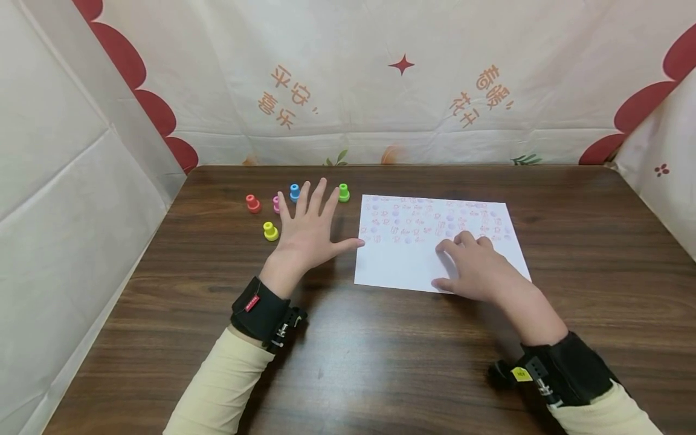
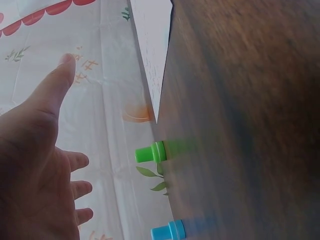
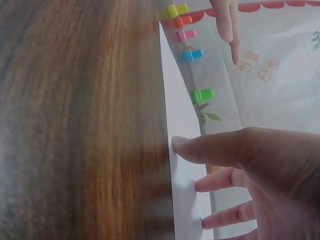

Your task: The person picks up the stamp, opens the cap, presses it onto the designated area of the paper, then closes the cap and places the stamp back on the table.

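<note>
My left hand (image 1: 309, 234) is spread with straight fingers above the table, its thumb overlapping the paper's left edge in the head view. It holds nothing. My right hand (image 1: 481, 269) rests its fingertips on the white sheet of paper (image 1: 397, 266), thumb near the front edge. Rows of small pink and purple stamped marks cover the sheet's upper half. Around the left hand stand several small plastic stampers: red (image 1: 253, 204), yellow (image 1: 270, 231), blue (image 1: 295, 193) and green (image 1: 344, 193). A pink stamper (image 1: 276, 205) is partly hidden behind the left fingers.
The dark wooden table (image 1: 348, 374) ends at a white printed cloth (image 1: 359, 90) hanging behind it. More white cloth (image 1: 70, 181) hangs along the left side. Both wrists wear black straps with small cameras.
</note>
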Tool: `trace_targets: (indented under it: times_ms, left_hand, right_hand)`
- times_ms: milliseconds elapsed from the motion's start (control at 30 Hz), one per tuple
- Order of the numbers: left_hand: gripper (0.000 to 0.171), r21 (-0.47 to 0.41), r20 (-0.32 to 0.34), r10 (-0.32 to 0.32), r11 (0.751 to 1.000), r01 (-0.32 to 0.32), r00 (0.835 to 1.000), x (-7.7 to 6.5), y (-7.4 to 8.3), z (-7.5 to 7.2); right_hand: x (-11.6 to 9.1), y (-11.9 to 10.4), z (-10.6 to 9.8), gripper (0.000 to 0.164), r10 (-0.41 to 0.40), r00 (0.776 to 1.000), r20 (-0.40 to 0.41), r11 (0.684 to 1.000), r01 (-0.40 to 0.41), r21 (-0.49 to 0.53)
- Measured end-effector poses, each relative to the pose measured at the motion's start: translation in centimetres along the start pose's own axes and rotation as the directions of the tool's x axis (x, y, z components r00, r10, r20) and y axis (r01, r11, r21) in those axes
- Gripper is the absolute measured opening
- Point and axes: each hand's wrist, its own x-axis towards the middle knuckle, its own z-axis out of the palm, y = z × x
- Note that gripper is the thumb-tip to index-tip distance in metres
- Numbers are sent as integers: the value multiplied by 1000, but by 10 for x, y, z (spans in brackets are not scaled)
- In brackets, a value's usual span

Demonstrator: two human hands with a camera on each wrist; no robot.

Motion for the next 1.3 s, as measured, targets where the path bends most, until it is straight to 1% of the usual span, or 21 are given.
trace_targets:
  times_ms: [233, 700, 967, 1100, 1300]
  left_hand:
    - [109, 18, -8, -9, 1000, 9, 1000, -1, -3, 2]
    - [108, -15, -11, -3, 1000, 3, 1000, -4, -7, 3]
    - [105, -35, 3, -5, 999, 5, 1000, -7, -12, 3]
    - [104, -43, 20, -16, 999, 17, 1000, -8, -15, 2]
    - [101, -70, 36, -20, 997, 23, 999, -11, -21, 1]
  right_hand:
    - [-4, -4, 3, 65, -12, 1000, -14, 1000, 11, -18]
    - [-13, -15, 5, 63, -23, 1000, -13, 1000, 23, 2]
    - [-17, -21, 5, 62, -23, 1000, -14, 1000, 23, 0]
    - [-18, -24, 6, 61, -24, 1000, -14, 1000, 24, -7]
    - [-19, -29, 8, 61, -21, 1000, -7, 1000, 21, -11]
